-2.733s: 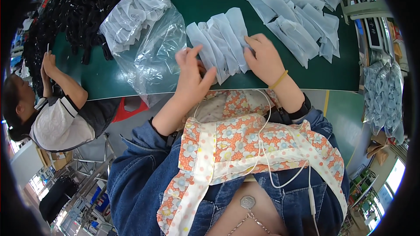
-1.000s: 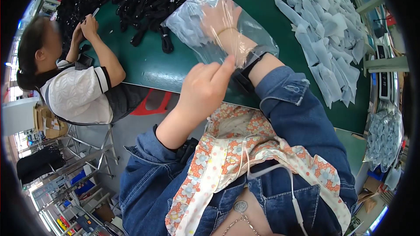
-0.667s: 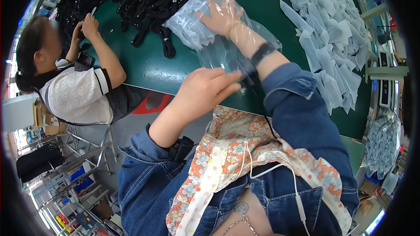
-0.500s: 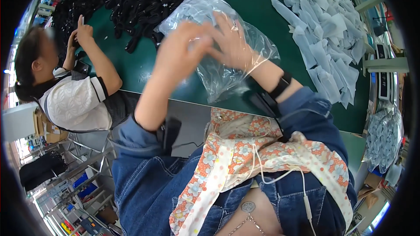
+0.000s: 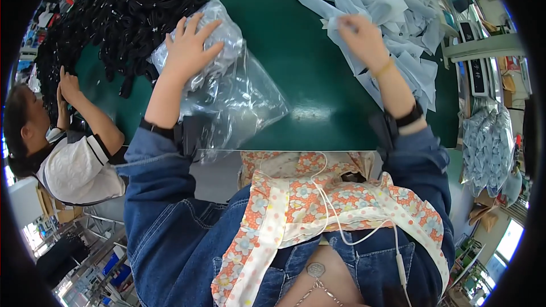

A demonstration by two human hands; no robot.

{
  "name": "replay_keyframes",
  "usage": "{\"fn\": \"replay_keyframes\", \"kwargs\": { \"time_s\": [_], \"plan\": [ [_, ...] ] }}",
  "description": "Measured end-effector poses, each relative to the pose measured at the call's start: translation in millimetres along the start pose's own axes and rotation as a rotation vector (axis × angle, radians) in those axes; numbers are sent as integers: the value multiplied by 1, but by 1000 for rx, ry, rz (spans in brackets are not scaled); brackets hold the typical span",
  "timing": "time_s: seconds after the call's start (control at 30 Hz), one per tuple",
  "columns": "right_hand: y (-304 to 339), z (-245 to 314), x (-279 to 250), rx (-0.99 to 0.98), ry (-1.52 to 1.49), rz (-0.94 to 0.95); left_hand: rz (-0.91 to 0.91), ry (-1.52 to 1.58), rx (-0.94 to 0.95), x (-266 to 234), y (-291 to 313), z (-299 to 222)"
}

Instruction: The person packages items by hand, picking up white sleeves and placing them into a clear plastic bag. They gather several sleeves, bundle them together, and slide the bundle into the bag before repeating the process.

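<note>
My left hand (image 5: pixel 192 51) lies with spread fingers on a clear plastic bag (image 5: pixel 236 94). Crumpled, pale contents show in the bag's far part, and its flatter near part spreads to the table edge. Off to the right, my right hand (image 5: pixel 364 42) is over the near left side of a heap of thin, pale grey-blue pouches (image 5: pixel 398 28). Its fingers are curled together, slightly blurred at the tips. Whatever they pinch, if anything, is too unclear to name.
A large heap of coiled black cables (image 5: pixel 131 28) covers the far left of the green table (image 5: pixel 307 68). A person (image 5: pixel 79 153) sits at the left, hands near the cables. Filled clear bags (image 5: pixel 489 148) hang at the right, below a pale metal frame (image 5: pixel 483 46).
Both hands were together over the plastic bag. The bag now lies further left under my left hand, while my right hand has moved right to the pouches.
</note>
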State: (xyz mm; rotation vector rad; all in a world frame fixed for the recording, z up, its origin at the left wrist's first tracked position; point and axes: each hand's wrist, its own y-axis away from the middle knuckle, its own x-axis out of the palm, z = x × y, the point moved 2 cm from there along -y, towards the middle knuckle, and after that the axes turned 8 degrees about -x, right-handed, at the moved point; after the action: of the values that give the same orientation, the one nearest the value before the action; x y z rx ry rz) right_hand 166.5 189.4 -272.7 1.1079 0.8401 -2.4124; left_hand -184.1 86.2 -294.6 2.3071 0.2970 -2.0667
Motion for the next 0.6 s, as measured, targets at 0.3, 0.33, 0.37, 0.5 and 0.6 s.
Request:
{"fn": "replay_keyframes", "kwargs": {
  "time_s": [0.3, 0.33, 0.37, 0.5, 0.6],
  "plan": [
    [-56, -29, 25, 260, 694, 290, -13, 54, 160, -10, 10, -28],
    [-50, -25, 26, 253, 707, 407, -8, 50, 162, -11, 10, -30],
    [-41, -21, 25, 256, 702, 411, -40, 18, 150, -11, 11, -33],
    [27, 6, 19, 36, 647, 433, -135, -28, 149, -10, 22, -58],
    [76, 14, 7, -39, 545, 317, -196, 11, 201, -10, 40, -100]
  ]
}}
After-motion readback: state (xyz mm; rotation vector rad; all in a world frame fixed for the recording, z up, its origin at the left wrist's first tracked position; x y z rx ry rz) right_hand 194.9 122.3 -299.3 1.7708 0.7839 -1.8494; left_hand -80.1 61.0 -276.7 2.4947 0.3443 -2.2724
